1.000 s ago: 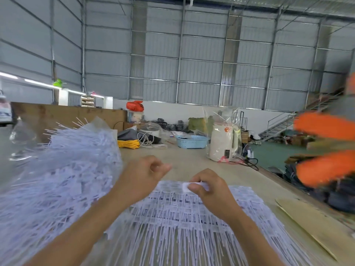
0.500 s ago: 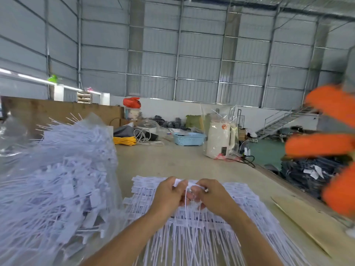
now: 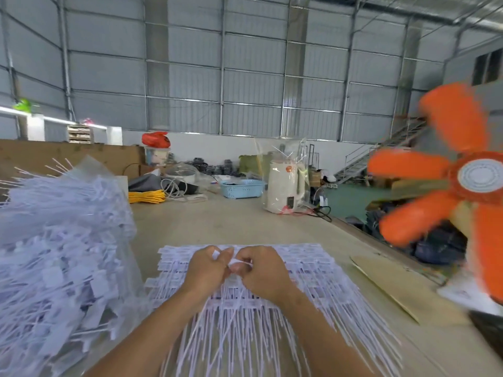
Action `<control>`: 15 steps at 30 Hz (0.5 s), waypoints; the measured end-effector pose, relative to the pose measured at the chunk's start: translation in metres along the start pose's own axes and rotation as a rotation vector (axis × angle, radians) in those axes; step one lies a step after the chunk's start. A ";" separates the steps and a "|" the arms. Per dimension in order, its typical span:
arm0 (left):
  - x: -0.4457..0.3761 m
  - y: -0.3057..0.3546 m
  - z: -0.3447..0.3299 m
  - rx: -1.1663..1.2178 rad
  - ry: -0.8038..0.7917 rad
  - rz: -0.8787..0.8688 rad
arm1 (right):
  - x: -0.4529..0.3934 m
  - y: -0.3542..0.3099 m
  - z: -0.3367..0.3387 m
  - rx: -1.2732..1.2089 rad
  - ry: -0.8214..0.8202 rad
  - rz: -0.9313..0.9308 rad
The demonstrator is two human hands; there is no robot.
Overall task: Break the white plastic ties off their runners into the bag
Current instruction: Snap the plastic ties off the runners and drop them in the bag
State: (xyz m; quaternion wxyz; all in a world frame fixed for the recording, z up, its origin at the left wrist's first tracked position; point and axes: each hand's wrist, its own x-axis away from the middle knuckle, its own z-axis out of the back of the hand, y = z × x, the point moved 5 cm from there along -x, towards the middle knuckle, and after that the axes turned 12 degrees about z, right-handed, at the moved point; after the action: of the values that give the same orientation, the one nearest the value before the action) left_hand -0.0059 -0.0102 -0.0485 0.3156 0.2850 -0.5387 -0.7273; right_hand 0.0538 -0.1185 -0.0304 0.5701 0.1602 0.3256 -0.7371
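The person's left hand and right hand meet over the middle of a wide sheet of white plastic ties that lies flat on the counter. Both hands are closed in a pinch, fingertips almost touching each other, and between them they grip a small white piece of the ties; thin white strands hang down from the pinch toward the person. Which exact tie or runner is held cannot be told, since the pieces blur together.

The sheet spreads out to both sides of the hands and runs back under the forearms, its long tails fanning toward the near edge of the counter.

Left of the left hand, close beside the forearm, stands a clear plastic bag heaped with loose white ties, their ends sticking out at the top.

Right of the right hand, a flat piece of cardboard rests on the counter, and farther right an orange fan is blurred with its blades in view.

Beyond the hands, at the far end of the counter, are a white appliance wrapped in clear film, a light blue basket and a yellow bundle.
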 end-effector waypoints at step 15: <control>0.008 0.017 -0.005 0.333 -0.120 0.060 | -0.002 -0.009 0.032 -0.330 0.066 0.099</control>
State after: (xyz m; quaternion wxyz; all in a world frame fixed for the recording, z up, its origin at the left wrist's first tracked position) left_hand -0.0047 -0.0237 -0.0339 0.2529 0.2730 -0.6779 -0.6340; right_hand 0.0504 -0.1372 -0.0033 0.6134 0.1045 0.4522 -0.6390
